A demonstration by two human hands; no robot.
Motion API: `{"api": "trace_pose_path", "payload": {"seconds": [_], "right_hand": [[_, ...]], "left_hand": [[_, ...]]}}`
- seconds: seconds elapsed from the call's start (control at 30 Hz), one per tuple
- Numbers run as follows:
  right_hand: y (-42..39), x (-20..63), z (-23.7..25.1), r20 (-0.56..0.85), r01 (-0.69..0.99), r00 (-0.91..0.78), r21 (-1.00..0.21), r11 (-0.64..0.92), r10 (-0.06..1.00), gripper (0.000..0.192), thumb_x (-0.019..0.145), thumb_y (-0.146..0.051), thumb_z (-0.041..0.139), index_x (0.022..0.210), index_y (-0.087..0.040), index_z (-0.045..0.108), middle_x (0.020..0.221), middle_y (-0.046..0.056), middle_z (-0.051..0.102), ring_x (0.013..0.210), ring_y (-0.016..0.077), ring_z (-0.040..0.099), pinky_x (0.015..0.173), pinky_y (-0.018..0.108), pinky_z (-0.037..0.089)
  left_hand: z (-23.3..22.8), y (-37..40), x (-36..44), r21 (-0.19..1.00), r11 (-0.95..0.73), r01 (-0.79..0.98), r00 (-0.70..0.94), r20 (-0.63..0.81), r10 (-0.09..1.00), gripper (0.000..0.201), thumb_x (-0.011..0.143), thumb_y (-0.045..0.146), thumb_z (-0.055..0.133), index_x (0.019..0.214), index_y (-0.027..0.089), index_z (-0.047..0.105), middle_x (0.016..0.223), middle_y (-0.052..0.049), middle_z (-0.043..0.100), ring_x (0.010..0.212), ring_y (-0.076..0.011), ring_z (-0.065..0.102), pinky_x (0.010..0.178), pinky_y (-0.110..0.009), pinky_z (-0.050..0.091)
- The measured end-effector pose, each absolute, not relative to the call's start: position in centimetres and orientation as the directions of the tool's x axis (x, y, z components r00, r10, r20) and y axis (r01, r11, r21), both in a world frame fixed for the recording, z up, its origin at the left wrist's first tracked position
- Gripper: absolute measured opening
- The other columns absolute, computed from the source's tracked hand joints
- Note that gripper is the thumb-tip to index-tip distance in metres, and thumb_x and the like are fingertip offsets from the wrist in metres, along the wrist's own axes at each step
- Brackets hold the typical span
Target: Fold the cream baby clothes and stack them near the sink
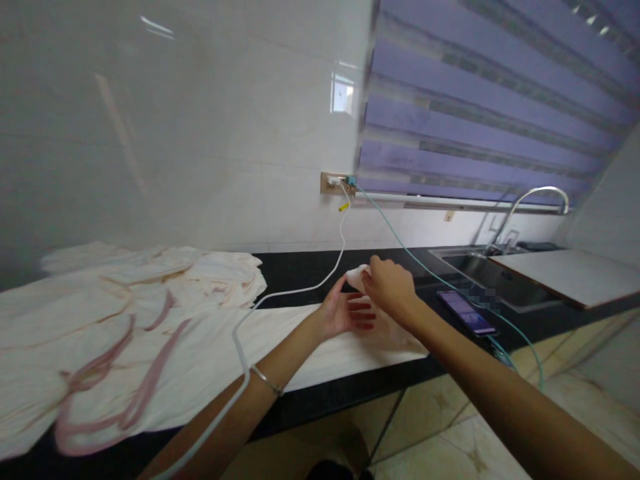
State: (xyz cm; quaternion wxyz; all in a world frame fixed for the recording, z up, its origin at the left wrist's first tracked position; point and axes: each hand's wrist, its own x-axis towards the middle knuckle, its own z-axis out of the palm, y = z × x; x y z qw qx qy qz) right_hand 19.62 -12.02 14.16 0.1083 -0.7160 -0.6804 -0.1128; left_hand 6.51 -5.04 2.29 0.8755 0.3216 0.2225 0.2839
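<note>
My right hand [393, 283] is closed around a bunched bit of white cloth [356, 275], raised above the counter. Beside it, my left hand [345, 313] is turned palm inward with its fingers stretched apart. Its thumb tip is right at the edge of the white cloth; whether it presses on it I cannot tell. Below both hands lies a flat cream-white garment [320, 357], spread along the black counter [300, 273]. How the raised cloth joins this garment is hidden behind my hands.
Cream garments with pink trim [150, 380] are heaped at the left. A white cable [280, 293] runs from the wall socket [333, 183] across my left forearm. At right lie a phone [465, 313] with a teal cord [400, 237], a sink [463, 268] and a white board [575, 270].
</note>
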Motion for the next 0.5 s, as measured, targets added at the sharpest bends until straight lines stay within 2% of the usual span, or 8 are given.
{"api": "trace_pose_path", "payload": {"seconds": [0.07, 0.13, 0.23, 0.3, 0.4, 0.5], "right_hand": [[-12.3, 18.1, 13.2, 0.274, 0.998, 0.051, -0.052, -0.038, 0.96, 0.031, 0.103, -0.034, 0.042, 0.116, -0.014, 0.062, 0.111, 0.019, 0.071, 0.102, 0.0295, 0.072, 0.083, 0.036, 0.052], [-12.5, 16.8, 12.2, 0.236, 0.992, 0.068, -0.119, -0.041, 0.969, 0.029, 0.103, -0.032, 0.043, 0.116, -0.015, 0.062, 0.112, 0.018, 0.071, 0.103, 0.0291, 0.072, 0.083, 0.035, 0.051], [-12.9, 14.9, 10.7, 0.196, 0.974, 0.101, -0.221, -0.056, 0.975, 0.028, 0.103, -0.031, 0.042, 0.116, -0.015, 0.061, 0.111, 0.017, 0.072, 0.103, 0.0284, 0.071, 0.082, 0.035, 0.05], [-13.4, 14.0, 9.8, 0.179, 0.962, 0.101, -0.27, -0.05, 0.979, 0.027, 0.103, -0.031, 0.042, 0.118, -0.016, 0.06, 0.11, 0.016, 0.072, 0.102, 0.0279, 0.071, 0.081, 0.035, 0.049], [-15.1, 13.5, 8.0, 0.164, 0.959, 0.068, -0.282, -0.02, 0.984, 0.029, 0.099, -0.029, 0.049, 0.125, -0.016, 0.056, 0.108, 0.015, 0.072, 0.102, 0.0288, 0.068, 0.082, 0.038, 0.048], [-17.3, 14.3, 5.6, 0.253, 0.974, 0.078, -0.224, -0.02, 0.964, 0.044, 0.088, -0.027, 0.064, 0.13, -0.018, 0.054, 0.114, 0.017, 0.069, 0.111, 0.0337, 0.061, 0.087, 0.043, 0.047]], "left_hand": [[2.6, -3.7, 5.1, 0.711, 0.618, -0.335, 0.762, -0.182, 0.622, 0.071, 0.091, 0.078, 0.042, 0.104, 0.012, 0.063, 0.092, -0.018, 0.075, 0.086, -0.0329, 0.074, 0.082, -0.051, 0.058], [2.7, -2.7, 3.9, 0.738, 0.612, -0.285, 0.768, -0.207, 0.606, 0.064, 0.093, 0.072, 0.047, 0.102, 0.012, 0.065, 0.09, -0.017, 0.075, 0.083, -0.0309, 0.075, 0.08, -0.048, 0.059], [2.1, -1.7, 3.2, 0.812, 0.53, -0.246, 0.679, -0.246, 0.691, 0.035, 0.094, 0.046, 0.062, 0.092, 0.012, 0.067, 0.079, -0.011, 0.074, 0.068, -0.0224, 0.072, 0.069, -0.035, 0.059], [1.6, -1.5, 3.2, 0.853, 0.45, -0.264, 0.601, -0.219, 0.768, 0.018, 0.09, 0.029, 0.068, 0.084, 0.012, 0.067, 0.071, -0.007, 0.071, 0.06, -0.0168, 0.067, 0.062, -0.027, 0.056], [1.0, -1.3, 3.3, 0.88, 0.384, -0.281, 0.549, -0.181, 0.816, 0.009, 0.083, 0.019, 0.072, 0.082, 0.01, 0.068, 0.071, -0.005, 0.071, 0.061, -0.0146, 0.066, 0.062, -0.024, 0.054], [1.0, -1.2, 3.3, 0.902, 0.303, -0.308, 0.487, -0.123, 0.864, 0.014, 0.079, 0.02, 0.076, 0.087, 0.009, 0.072, 0.075, -0.005, 0.071, 0.065, -0.0142, 0.065, 0.065, -0.025, 0.054]]}}
